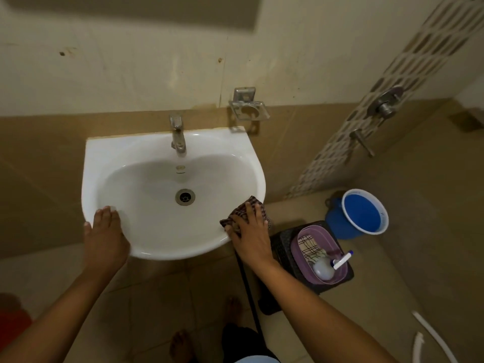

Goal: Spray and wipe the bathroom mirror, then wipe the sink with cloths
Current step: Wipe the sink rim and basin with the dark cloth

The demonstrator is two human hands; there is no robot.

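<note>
A white wall-hung sink (125,153) fills the middle of the view, with a steel tap (178,134) at its back and a drain (185,197) in the bowl. My right hand (250,237) presses a dark checked cloth (247,206) flat onto the sink's front right rim. My left hand (104,234) rests on the front left rim with fingers lying over the edge. To the right, a purple tub (337,241) holds a second checked cloth (309,248) and a white spray bottle (328,267). The mirror's lower edge (157,14) shows dimly at the top.
The purple tub sits on a dark plastic stool (281,247). Behind it stands a blue bucket (362,213). An empty metal soap holder (248,110) is fixed to the wall, shower valves (383,103) further right. A white hose (429,336) lies on the floor.
</note>
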